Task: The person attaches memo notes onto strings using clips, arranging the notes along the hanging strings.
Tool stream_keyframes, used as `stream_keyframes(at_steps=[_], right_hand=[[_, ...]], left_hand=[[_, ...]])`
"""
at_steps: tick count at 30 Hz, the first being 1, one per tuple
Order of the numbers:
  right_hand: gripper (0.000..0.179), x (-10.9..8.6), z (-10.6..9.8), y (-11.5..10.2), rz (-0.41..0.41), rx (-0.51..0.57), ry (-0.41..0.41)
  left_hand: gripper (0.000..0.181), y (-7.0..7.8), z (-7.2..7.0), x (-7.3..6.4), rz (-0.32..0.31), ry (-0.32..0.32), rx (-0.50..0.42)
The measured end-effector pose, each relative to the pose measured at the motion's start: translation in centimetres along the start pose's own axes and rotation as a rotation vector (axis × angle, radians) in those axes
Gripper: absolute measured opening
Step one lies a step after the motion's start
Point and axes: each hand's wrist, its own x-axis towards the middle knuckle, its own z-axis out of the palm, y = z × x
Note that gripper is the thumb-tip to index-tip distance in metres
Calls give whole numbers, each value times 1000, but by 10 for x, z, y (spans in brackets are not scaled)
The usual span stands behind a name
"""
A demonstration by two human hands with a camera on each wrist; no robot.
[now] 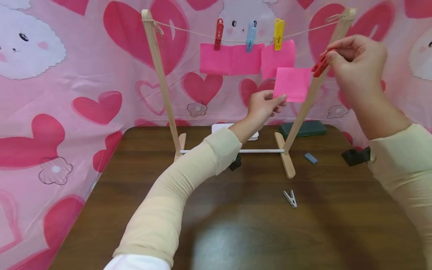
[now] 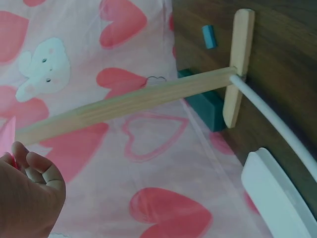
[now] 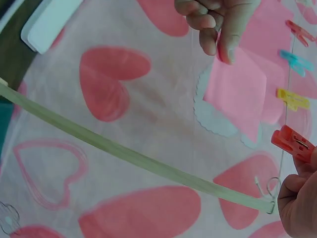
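My left hand (image 1: 264, 107) pinches a pink sticky note (image 1: 293, 84) by its lower left corner, just below the string. Up at the right post, my right hand (image 1: 359, 65) holds a red clothespin (image 1: 320, 67) between thumb and fingers, its tip near the note's upper right corner. In the right wrist view the red clothespin (image 3: 293, 142) is apart from the note (image 3: 237, 89). Three pink notes hang on the string under a red clothespin (image 1: 219, 34), a blue clothespin (image 1: 251, 36) and a yellow clothespin (image 1: 278, 34).
The string (image 1: 189, 31) spans two wooden posts (image 1: 162, 82) joined low by a white rod (image 1: 261, 150). On the brown table (image 1: 236, 225) lie a grey clothespin (image 1: 291, 198), a small blue block (image 1: 311, 158), a dark green case (image 1: 303, 128) and a white box (image 1: 219, 128). Behind hangs a heart-patterned cloth (image 1: 98, 108).
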Motion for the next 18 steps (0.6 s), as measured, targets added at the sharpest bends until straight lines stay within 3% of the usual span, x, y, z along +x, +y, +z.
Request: stream_keyframes(at_steps=[8,14,18], right_hand=[[15,23,6,-21,23,71,36],[20,40,7,-21,-24,46,27],[22,50,11,-25,11,33,55]], left_hand=[[17,12,11,7,13,24,18],[18,22,20,14,-13,40,14],[27,29,25,21,-36,46,-14]])
